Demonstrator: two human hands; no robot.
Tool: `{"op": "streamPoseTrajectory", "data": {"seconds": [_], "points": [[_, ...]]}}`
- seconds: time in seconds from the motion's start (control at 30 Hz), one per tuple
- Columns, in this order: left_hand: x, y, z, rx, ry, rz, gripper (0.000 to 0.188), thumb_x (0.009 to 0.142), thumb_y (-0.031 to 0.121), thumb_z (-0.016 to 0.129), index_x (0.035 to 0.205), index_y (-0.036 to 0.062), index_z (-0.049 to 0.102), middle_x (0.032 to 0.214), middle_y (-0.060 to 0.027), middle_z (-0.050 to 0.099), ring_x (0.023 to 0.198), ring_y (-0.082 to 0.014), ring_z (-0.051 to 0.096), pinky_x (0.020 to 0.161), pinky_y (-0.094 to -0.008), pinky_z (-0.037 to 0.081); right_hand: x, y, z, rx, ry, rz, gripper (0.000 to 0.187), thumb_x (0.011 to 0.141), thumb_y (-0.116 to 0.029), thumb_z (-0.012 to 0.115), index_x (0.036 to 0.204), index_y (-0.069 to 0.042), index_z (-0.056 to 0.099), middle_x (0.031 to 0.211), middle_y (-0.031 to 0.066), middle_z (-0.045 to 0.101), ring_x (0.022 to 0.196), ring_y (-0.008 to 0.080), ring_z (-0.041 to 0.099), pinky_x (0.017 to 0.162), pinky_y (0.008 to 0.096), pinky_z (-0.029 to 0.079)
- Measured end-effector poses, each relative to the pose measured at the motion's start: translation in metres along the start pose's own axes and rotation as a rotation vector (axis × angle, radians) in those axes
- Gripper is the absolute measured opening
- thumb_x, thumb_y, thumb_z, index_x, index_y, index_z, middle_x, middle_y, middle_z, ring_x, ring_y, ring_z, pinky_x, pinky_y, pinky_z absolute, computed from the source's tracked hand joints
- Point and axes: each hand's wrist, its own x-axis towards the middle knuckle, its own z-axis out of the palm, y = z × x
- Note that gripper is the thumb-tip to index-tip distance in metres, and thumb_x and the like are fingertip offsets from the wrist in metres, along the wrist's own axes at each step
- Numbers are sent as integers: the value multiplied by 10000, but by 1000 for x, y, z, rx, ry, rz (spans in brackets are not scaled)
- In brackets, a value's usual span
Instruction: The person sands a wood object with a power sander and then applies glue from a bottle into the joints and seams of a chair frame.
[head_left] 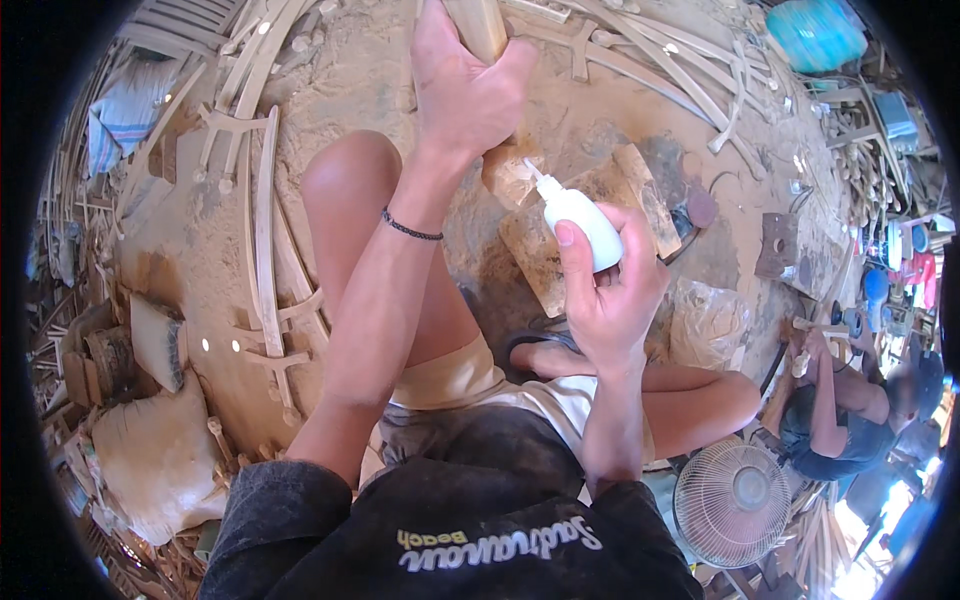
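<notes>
Two holds: gripping wooden piece [480, 30], far centre, in curled left hand [472, 100]; clasping white bottle [587, 232], right of centre, with right hand [614, 295] fingers wrapped round it. Probably best: steady wood, guide nozzle [534, 171] close, squeeze lightly.

The bottle [597, 238] lies in my right fingers [574, 256]; ahead and left, a wooden bar [479, 28] in my left fingers [514, 64]; behind, rightward, a fan [732, 505].

The scene is bright, with blown-out glare [856, 578] lower right and bent, blurrier edges.
</notes>
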Motion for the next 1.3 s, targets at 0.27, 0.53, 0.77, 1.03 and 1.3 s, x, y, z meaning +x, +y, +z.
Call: {"op": "streamPoseTrajectory", "data": {"seconds": [0.27, 0.53, 0.77, 1.03, 1.3], "points": [[0, -16, 3, -26, 46, 79, 451, 797, -24, 625, 1244, -6, 573, 897, -25, 563, 752, -126, 527, 660, -316, 467, 9, -5, 2, -72, 37, -33, 232, 937, -169, 817, 1042, -37, 658, 749, 86, 713, 597, 121, 659, 537, 286, 497], [2, -7, 2, -10, 19, 22, 439, 793, -28, 626, 1228, 5, 581, 881, -16, 562, 744, -123, 532, 653, -310, 465, 10, -11, -3, -89, 29, -34, 194, 971, -139, 785, 1056, -5, 673, 798, 42, 701, 688, 48, 586, 574, 230, 455], [-1, -10, 0, -34, 26, -23, 399, 801, -45, 619, 1193, 20, 585, 870, -9, 561, 737, -112, 530, 641, -296, 462, 14, -12, 2, -78, 32, -58, 227, 924, -153, 828, 1033, -36, 668, 746, 81, 712, 582, 110, 653, 536, 267, 494], [4, -9, 1, 66, 4, 75, 419, 776, -4, 634, 1192, 8, 591, 864, -34, 564, 767, -154, 542, 691, -336, 479, 14, -16, -1, -95, 39, -76, 223, 921, -153, 828, 1021, -37, 666, 753, 85, 720, 596, 119, 676, 542, 276, 509], [-2, -13, 0, -6, -2, -47, 380, 806, -4, 630, 1183, 24, 593, 869, -14, 561, 744, -126, 536, 646, -311, 470, 8, -16, -4, -48, 42, -45, 228, 918, -149, 829, 1024, -29, 666, 761, 91, 727, 621, 123, 690, 556, 280, 519]]}}
